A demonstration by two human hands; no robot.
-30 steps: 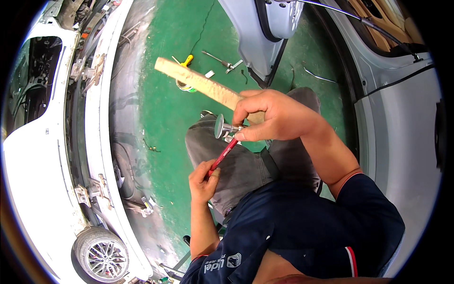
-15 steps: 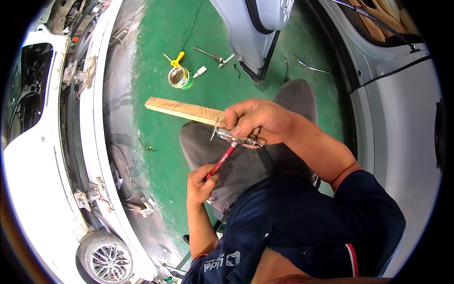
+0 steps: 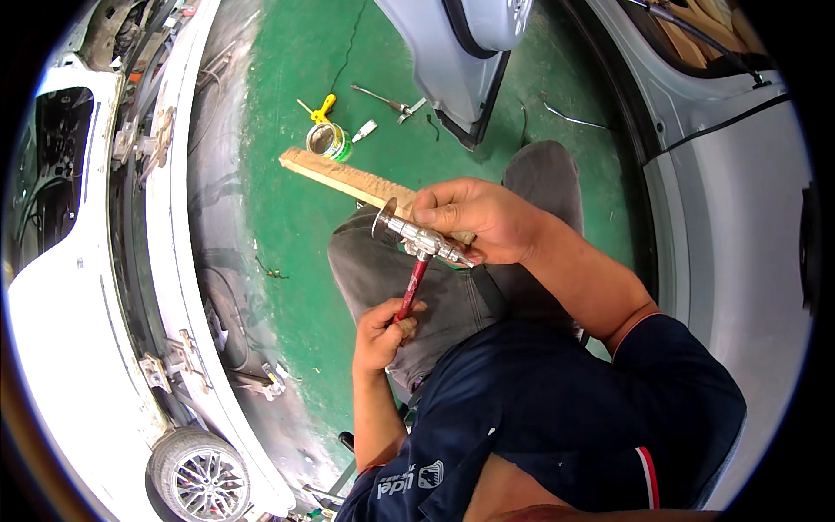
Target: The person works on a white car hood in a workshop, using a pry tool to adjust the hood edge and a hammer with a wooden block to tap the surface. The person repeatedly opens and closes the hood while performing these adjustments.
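Observation:
My left hand [image 3: 383, 335] is closed around the red handle of a body hammer [image 3: 412, 285]. Its shiny metal head lies crosswise above my lap, with a wide round face at the left end and a narrower end at the right. My right hand [image 3: 483, 217] is wrapped round a rough, flat wooden stick [image 3: 348, 178], which points up and to the left. The hammer head sits just below the right fingers and stick; I cannot tell whether they touch. My right palm and some fingers are hidden.
On the green floor [image 3: 300, 261] ahead stand an open can [image 3: 328, 140], a yellow-handled tool [image 3: 323, 109], a small white piece [image 3: 364, 130] and a metal tool [image 3: 396, 107]. A grey car door [image 3: 457, 74] hangs ahead. A white car body [image 3: 78, 339] is at left, a grey one [image 3: 739, 226] at right.
The hammer has turned, so its round face shows more broadly. The stick's far end has swung upward and slightly right. My left hand has shifted a little to the right.

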